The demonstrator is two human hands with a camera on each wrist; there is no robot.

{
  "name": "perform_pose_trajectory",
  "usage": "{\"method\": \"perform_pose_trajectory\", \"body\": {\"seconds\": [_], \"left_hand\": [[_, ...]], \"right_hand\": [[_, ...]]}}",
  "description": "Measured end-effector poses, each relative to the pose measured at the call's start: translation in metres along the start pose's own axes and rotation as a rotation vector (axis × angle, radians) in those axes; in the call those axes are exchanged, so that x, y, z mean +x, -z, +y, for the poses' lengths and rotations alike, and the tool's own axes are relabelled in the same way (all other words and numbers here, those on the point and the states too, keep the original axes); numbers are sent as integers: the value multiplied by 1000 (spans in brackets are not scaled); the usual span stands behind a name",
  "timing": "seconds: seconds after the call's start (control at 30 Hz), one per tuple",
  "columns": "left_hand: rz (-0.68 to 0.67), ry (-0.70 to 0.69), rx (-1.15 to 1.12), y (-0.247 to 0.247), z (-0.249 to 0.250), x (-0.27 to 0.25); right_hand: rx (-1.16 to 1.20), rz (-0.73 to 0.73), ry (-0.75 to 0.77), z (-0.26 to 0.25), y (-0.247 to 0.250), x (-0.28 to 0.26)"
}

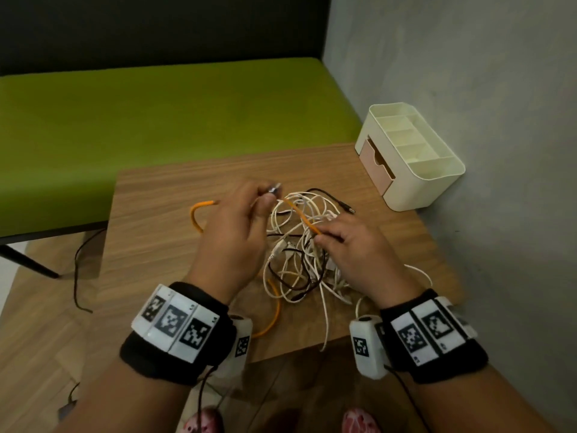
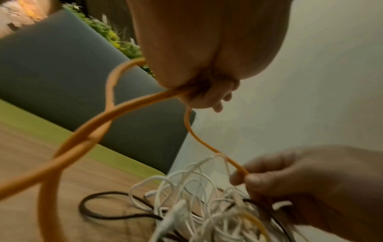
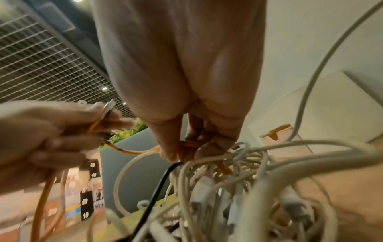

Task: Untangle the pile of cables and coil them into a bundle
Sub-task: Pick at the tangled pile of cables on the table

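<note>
A tangled pile of white, dark brown and black cables point(image 1: 299, 248) lies on the small wooden table point(image 1: 162, 232). An orange cable point(image 1: 301, 217) runs out of the pile. My left hand point(image 1: 237, 226) is raised over the table's middle and grips the orange cable point(image 2: 128, 111) near its metal plug end point(image 1: 274, 189), with a loop of it hanging to the left. My right hand point(image 1: 352, 245) rests on the pile and pinches the same orange cable point(image 3: 186, 144) lower down, between thumb and fingers point(image 2: 246, 177). The cable is stretched between both hands.
A cream desk organiser point(image 1: 412, 154) with a pink drawer stands at the table's far right corner against the grey wall. A green bench point(image 1: 156, 120) lies beyond the table. A dark cord point(image 1: 76, 270) hangs off the left edge to the floor.
</note>
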State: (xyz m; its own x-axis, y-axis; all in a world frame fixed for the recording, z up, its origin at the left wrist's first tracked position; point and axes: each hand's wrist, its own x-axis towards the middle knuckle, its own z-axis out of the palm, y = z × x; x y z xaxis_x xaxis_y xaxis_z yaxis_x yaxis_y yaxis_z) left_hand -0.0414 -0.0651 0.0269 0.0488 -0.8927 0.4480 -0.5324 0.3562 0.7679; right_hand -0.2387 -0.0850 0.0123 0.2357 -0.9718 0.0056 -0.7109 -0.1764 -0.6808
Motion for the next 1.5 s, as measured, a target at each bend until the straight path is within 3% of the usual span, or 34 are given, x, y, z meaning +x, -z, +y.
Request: {"method": "perform_pose_trajectory", "body": {"seconds": [0.13, 0.27, 0.37, 0.43, 0.53, 0.6, 0.77, 0.87, 1.0, 1.17, 1.33, 1.47, 1.5], "left_hand": [[-122, -85, 48, -18, 8, -7], [-316, 48, 231, -19, -1, -7], [-410, 111, 382, -18, -1, -3], [-414, 147, 229, -13, 5, 1], [-281, 415, -406, 0, 12, 8], [-225, 530, -580, 9, 10, 10], [-227, 444, -216, 14, -19, 7], [-271, 447, -239, 12, -18, 6], [-374, 411, -288, 9, 3, -2], [-295, 370, -308, 22, 40, -6], [-324, 365, -406, 32, 86, -20], [-357, 318, -436, 41, 110, -31], [-364, 319, -484, 44, 117, -35]], "right_hand": [[-160, 18, 185, -5, -18, 1], [-10, 123, 275, -9, -16, 0], [-39, 128, 326, -7, -13, 0], [-88, 74, 280, -3, -14, 1], [-116, 26, 109, 6, -6, 4], [-65, 30, 17, 10, 2, 4], [40, 52, 58, 4, 14, 1], [72, -23, 99, -6, 15, -3], [149, -17, 193, -23, 15, -18], [296, -16, 229, -44, 25, -47], [211, -317, 84, -52, 16, -79], [138, -841, -94, -55, 5, -100], [103, -915, -99, -54, 5, -104]]}}
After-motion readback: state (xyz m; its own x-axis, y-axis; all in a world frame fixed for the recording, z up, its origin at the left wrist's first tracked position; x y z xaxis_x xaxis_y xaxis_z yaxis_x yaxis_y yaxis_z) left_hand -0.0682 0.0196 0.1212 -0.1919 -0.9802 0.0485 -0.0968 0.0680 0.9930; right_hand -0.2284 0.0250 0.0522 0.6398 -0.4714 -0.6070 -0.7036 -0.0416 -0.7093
